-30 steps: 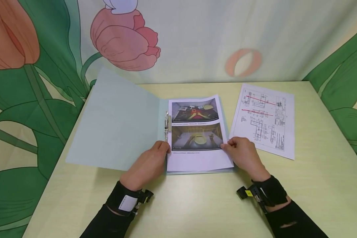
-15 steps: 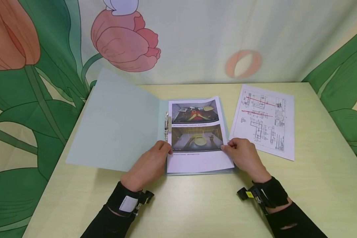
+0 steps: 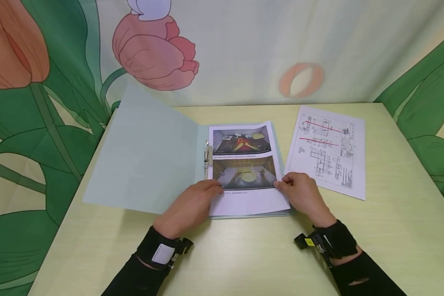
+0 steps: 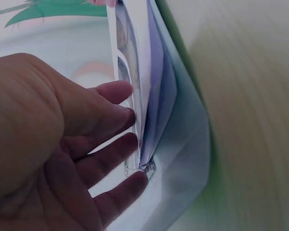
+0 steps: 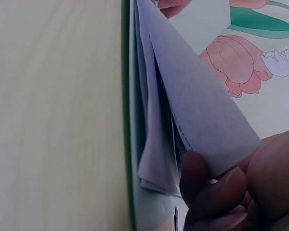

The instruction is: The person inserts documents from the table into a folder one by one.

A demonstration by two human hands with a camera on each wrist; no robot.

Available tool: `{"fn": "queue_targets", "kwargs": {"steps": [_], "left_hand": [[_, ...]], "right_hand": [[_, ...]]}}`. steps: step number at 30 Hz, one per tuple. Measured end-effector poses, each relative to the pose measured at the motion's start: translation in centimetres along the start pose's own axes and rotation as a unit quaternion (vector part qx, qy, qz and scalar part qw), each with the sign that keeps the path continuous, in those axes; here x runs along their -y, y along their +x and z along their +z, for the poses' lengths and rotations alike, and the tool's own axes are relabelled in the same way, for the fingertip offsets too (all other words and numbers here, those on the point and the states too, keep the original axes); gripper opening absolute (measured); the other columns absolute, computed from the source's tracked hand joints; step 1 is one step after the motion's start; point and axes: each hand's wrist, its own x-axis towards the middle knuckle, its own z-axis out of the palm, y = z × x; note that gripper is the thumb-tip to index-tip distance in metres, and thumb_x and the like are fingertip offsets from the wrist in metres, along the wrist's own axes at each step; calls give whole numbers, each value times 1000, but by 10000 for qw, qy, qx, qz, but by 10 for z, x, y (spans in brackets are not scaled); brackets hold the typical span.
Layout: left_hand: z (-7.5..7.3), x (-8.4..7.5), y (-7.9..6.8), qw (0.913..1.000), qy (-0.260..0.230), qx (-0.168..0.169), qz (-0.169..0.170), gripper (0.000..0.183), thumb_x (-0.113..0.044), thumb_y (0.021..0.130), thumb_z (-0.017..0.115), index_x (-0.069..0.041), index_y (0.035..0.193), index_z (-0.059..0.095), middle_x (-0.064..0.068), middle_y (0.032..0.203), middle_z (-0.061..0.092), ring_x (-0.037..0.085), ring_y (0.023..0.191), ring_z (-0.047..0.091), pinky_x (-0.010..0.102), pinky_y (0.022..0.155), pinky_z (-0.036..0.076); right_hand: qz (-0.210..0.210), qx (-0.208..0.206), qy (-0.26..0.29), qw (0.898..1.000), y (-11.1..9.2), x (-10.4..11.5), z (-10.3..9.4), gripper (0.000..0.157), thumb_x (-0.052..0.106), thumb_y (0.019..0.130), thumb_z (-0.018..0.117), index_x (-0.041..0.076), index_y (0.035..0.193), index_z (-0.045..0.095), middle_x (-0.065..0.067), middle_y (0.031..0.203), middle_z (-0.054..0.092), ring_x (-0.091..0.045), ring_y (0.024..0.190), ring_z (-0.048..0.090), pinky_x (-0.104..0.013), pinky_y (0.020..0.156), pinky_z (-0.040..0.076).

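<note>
A pale blue folder [image 3: 148, 156] lies spread on the table, its cover raised to the left. On its right side is a stack of paper, topped by a printed sheet [image 3: 249, 203] with two pictures. A metal clasp [image 3: 208, 153] sits at the inner edge. My right hand [image 3: 299, 191] pinches the sheet's right edge; in the right wrist view the sheet [image 5: 207, 101] lifts off the pages under it. My left hand [image 3: 192, 205] touches the sheet's left part near the lower picture; in the left wrist view its fingers [image 4: 108, 161] are spread and fairly straight.
To the right of the folder lies a loose sheet with line drawings [image 3: 329, 152] and two red strokes. The light wooden table [image 3: 240, 255] ends at a curtain [image 3: 251, 53] printed with flowers.
My left hand has slid right from the clasp side onto the sheet, near the lower picture. The right hand keeps its pinch on the sheet's edge, almost still.
</note>
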Motion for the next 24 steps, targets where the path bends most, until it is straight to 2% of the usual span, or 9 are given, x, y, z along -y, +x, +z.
{"fn": "queue_targets", "kwargs": {"steps": [3,9,17,24], "left_hand": [[5,0,1,10000,7,63,32,28,3,86,55,-3,111,65,11,114,66,24,109,58,37,96,50],[11,0,0,9999,30,-72,137,25,3,86,54,-1,108,66,11,110,67,24,106,59,37,94,50],[12,-1,-1,9997,-111,-209,86,23,4,86,56,0,106,67,10,107,67,23,101,60,36,90,52],[12,-3,3,9990,-325,-269,118,24,5,84,58,1,105,67,11,106,67,23,101,61,37,88,53]], "right_hand": [[22,27,-12,10000,0,-2,-1,24,27,90,67,4,83,68,-7,67,58,-22,65,50,-31,54,37],[113,-12,-118,9999,2,-9,-10,28,33,91,65,8,79,69,-6,71,64,-22,65,50,-30,55,37],[550,-594,140,9966,1,-23,-47,30,33,94,62,5,87,70,-13,78,68,-23,61,53,-30,50,39],[820,-1165,-305,9893,-3,-45,-79,28,29,93,62,3,87,70,-15,83,69,-25,64,53,-31,49,38]]}}
